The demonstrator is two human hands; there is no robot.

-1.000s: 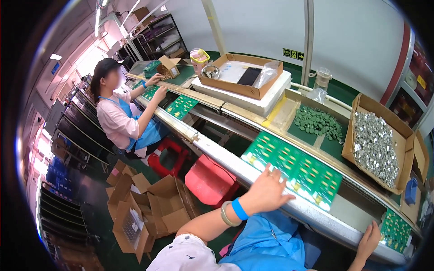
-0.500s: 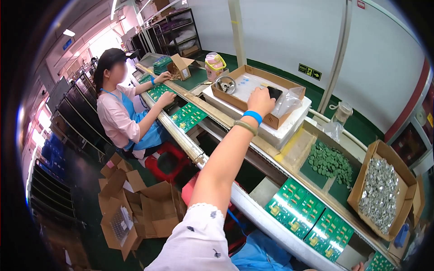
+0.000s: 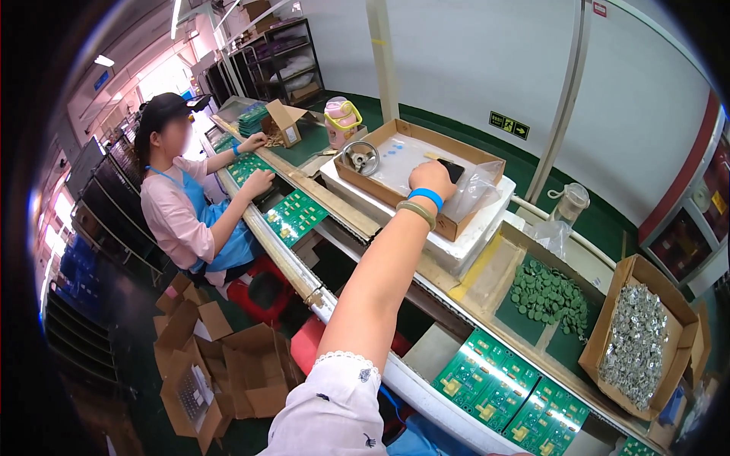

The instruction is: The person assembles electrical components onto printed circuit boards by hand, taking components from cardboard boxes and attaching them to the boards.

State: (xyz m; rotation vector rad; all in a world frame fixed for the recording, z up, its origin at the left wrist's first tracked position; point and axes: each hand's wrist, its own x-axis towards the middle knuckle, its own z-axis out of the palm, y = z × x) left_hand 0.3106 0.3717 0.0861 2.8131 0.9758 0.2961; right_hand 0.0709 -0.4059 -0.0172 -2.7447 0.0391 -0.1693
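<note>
My left arm stretches forward across the line, with a blue wristband and a bangle at the wrist. My left hand (image 3: 432,179) is over a shallow cardboard tray (image 3: 357,181), its fingers closed at a flat black phone (image 3: 453,172). The hand itself hides most of the fingertips. Beside it in the tray lies a clear plastic bag (image 3: 475,190), and a round metal dish (image 3: 360,158) rests at the tray's left end. Green circuit boards (image 3: 487,376) fitted with small parts sit on the rails nearer to me. My right hand cannot be seen.
The tray stands on a white foam box (image 3: 456,254). Green disc-shaped parts (image 3: 549,292) lie in a bin to its right, beside a carton of small metal pieces (image 3: 635,342). At left a co-worker (image 3: 190,190) handles boards; open cartons (image 3: 251,372) stand on the floor.
The view has shifted, so the whole scene sits a little lower and further left. My left hand stays at the phone in the tray. The fingers at the lower right edge have left view.
</note>
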